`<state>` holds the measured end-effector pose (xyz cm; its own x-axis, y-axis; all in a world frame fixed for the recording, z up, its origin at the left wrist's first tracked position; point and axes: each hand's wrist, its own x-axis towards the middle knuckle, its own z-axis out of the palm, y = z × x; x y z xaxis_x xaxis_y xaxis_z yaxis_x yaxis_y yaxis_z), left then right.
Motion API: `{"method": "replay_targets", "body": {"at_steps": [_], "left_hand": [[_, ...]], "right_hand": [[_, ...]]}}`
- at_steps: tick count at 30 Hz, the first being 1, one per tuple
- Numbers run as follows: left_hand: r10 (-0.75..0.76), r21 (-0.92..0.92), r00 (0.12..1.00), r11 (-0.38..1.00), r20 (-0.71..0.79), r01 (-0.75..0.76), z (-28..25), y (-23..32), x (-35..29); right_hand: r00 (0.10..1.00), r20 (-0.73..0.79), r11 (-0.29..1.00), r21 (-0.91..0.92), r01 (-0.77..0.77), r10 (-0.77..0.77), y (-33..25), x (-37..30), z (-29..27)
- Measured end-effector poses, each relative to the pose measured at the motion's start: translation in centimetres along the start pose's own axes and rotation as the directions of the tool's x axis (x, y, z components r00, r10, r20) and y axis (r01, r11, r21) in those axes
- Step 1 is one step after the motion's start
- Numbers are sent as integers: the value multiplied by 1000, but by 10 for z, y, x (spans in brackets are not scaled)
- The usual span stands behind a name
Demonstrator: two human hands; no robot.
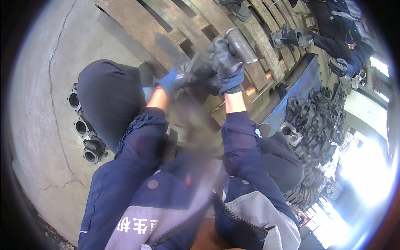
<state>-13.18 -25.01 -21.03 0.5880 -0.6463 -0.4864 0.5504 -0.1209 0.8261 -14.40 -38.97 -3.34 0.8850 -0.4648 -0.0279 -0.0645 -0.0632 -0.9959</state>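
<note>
My right hand (227,64), in a dark grey glove with a blue cuff, is closed round a grey metal cylinder (241,46). The cylinder is short, thick and tilted over the slats of a wooden pallet (129,23). Just to the left and lower, my left hand (177,81), gloved the same way, has its fingers curled. A dark, blurred shape (202,68) lies between the two hands, and its kind cannot be made out. Motion smears the left fingers and whatever they grip.
Several flanged metal castings (81,127) stand in a row on the concrete floor at left. A big heap of dark castings (312,116) lies at right beside a blue metal edge (298,89). At upper right, another person's gloved hand (341,66) shows near a casting (291,37) on the pallet.
</note>
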Motion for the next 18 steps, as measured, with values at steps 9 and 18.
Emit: {"method": "replay_targets", "body": {"at_steps": [9,18], "left_hand": [[28,-167,999,986,17,-25,7,-1,-10],[-108,-60,993,992,45,110,12,23,-20]], "right_hand": [[999,31,999,50,-20,19,-4,1,-9],[1000,-17,980,197,-19,23,-11,1,-25]]}}
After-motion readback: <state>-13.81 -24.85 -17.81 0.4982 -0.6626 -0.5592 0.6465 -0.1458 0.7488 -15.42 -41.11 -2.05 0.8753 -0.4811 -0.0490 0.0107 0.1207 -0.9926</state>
